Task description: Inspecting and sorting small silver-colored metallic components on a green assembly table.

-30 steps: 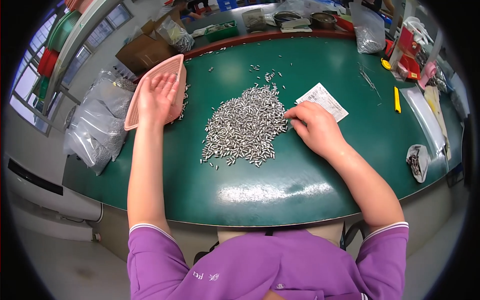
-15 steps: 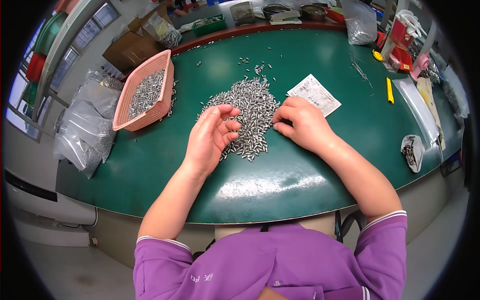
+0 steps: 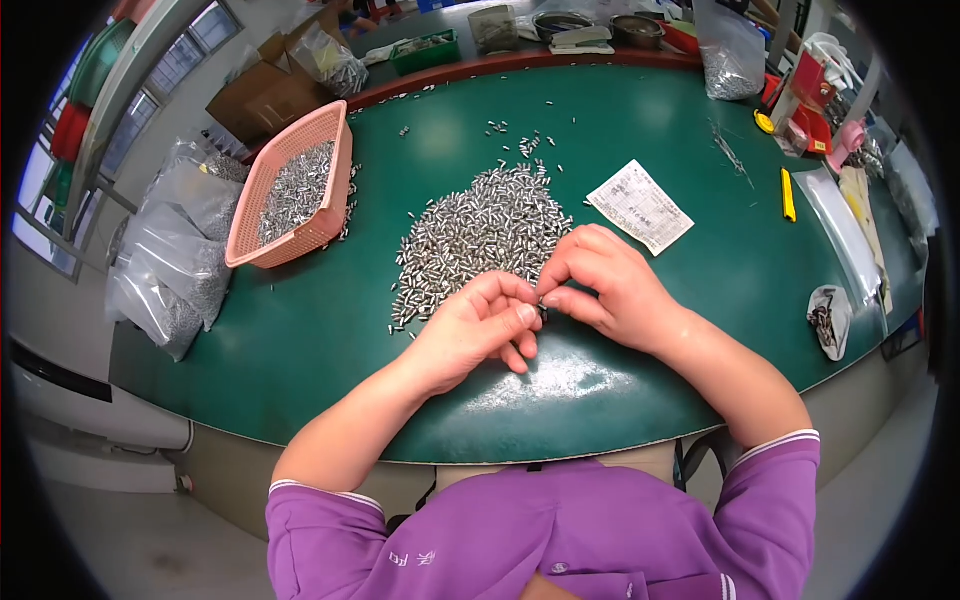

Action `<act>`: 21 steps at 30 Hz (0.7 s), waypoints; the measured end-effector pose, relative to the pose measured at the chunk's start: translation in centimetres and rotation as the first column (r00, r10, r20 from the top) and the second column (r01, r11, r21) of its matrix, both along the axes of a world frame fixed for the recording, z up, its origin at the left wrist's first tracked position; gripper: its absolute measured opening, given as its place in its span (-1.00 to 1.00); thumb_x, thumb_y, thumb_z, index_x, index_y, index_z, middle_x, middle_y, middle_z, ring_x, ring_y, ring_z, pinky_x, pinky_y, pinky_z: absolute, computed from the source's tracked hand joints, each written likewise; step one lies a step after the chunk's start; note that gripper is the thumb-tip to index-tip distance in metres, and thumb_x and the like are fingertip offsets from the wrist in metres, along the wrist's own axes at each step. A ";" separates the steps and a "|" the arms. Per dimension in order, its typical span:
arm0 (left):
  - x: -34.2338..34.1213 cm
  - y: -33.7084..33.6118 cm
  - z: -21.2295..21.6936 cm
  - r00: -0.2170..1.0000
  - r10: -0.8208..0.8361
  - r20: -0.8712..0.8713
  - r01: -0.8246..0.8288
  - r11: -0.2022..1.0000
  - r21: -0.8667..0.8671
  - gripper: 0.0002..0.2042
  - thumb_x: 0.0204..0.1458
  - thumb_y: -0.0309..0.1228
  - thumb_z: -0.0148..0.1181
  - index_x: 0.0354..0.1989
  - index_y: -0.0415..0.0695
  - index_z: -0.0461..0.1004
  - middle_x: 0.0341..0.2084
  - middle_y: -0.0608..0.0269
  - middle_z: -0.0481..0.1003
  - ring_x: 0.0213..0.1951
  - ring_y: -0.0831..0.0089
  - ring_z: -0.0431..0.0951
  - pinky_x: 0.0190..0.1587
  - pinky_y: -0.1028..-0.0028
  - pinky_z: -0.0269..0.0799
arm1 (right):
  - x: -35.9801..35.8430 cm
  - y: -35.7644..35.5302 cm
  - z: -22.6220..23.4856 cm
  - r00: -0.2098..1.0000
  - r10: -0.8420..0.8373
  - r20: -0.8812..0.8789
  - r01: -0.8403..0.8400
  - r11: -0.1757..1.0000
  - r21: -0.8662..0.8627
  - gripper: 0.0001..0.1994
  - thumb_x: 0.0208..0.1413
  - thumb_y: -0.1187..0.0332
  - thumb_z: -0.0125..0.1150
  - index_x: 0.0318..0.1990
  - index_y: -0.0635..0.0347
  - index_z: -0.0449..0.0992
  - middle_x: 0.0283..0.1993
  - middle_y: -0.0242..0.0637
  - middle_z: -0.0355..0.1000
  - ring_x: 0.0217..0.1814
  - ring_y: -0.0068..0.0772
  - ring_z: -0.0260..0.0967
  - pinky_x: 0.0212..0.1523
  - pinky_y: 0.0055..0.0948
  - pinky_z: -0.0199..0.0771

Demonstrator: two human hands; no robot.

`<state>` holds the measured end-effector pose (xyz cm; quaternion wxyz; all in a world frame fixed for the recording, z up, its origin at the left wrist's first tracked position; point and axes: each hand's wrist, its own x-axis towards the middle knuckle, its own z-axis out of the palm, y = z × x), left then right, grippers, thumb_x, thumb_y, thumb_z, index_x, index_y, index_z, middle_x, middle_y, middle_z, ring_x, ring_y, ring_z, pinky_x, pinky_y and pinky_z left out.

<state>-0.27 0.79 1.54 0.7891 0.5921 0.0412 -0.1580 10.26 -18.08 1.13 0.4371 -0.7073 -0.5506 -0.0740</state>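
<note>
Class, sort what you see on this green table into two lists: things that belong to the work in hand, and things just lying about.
In the work:
left hand
right hand
small metal piece pinched between the two hands
heap of metal pieces
pink basket, partly filled with the same pieces

Lying about:
printed paper slip
yellow marker
crumpled wrapper
clear bag of pieces

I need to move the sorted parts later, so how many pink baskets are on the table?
1. The pink basket sits at the table's far left edge, partly filled with small metal pieces, left of the loose pile. None other shows.
</note>
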 end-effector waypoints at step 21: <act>0.7 0.4 -0.8 0.996 -0.033 -0.078 0.019 0.985 -0.172 -0.77 0.29 -0.33 -0.18 -0.24 -0.20 0.37 -0.46 0.21 0.45 -0.57 0.50 0.45 -0.59 0.56 0.39 | 2.9 -1.1 -1.7 0.952 -0.302 0.053 0.306 0.943 -0.127 -0.89 -0.06 0.45 0.25 -0.33 0.09 0.53 -0.31 -0.30 0.40 -0.16 -0.18 0.39 -0.13 -0.25 0.41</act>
